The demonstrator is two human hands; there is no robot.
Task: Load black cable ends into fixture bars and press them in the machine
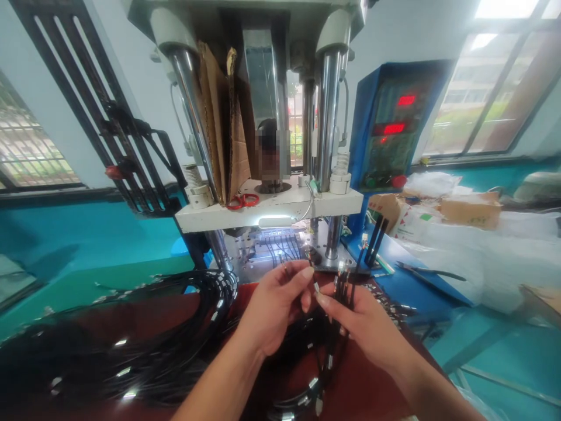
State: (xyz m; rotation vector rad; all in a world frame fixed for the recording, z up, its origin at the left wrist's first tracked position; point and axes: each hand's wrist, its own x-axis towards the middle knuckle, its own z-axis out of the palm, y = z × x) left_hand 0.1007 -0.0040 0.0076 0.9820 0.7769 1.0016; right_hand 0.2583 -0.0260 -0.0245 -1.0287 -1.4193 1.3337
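Near the middle of the view, my left hand (284,298) pinches the end of a thin black cable (314,280) between thumb and fingers. Close beside it, my right hand (357,313) is closed on several black cables (339,278) whose ends point upward. Its thumb and forefinger also meet the cable at my left hand. Below the hands, more black cable (313,383) with shiny silver pieces curves over the dark red tabletop (359,386). Behind the hands, a press (272,204) has a row of black cables (280,245) lying in its lit lower mould.
A large pile of black cables (144,339) covers the left of the table. Red-handled scissors (243,202) and cardboard sheets (223,128) rest on the press's middle plate. On the right are a blue control box (368,117), pliers (429,272) and white plastic bags (473,257).
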